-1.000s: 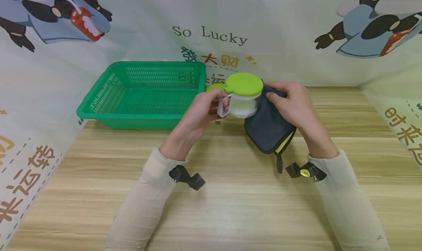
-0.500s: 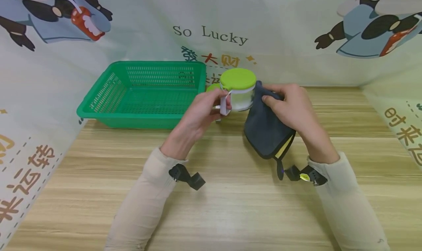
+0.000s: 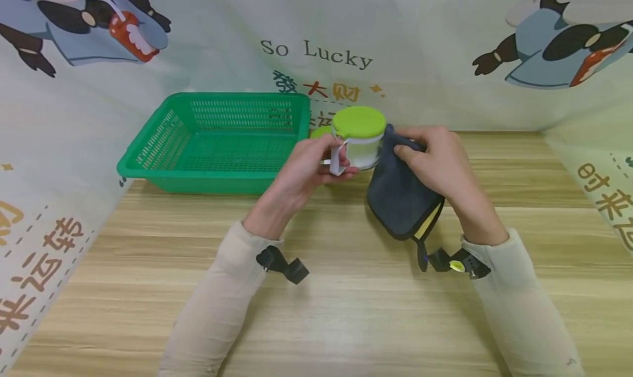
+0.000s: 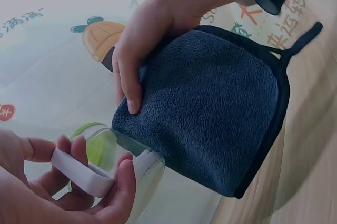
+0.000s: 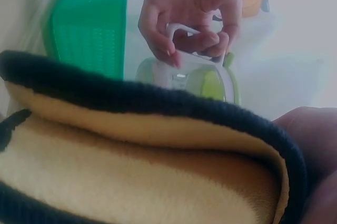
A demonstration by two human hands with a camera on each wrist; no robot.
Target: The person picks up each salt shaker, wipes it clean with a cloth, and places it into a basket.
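Observation:
My left hand (image 3: 311,165) grips the white handle (image 4: 87,174) of a clear jar (image 3: 361,153) with a bright green lid (image 3: 359,122). In the head view the jar is upright above the table's far side. My right hand (image 3: 435,157) pinches the upper part of a folded dark grey cloth (image 3: 403,195), which hangs down beside the jar. The cloth's edge meets the jar's side in the left wrist view. Yellow lining (image 5: 131,176) shows inside the fold in the right wrist view, and a small loop dangles from one corner. A second green-topped item (image 3: 320,131) is mostly hidden behind my left hand.
A green plastic basket (image 3: 212,182) with slotted walls stands at the back left of the wooden table (image 3: 326,311), close to my left hand. Printed sheeting (image 3: 425,47) rises behind the table and along both sides.
The jar has shifted slightly left and away, and the cloth now hangs a little lower beside it. More of my left fingers show under the jar. The basket stays in place.

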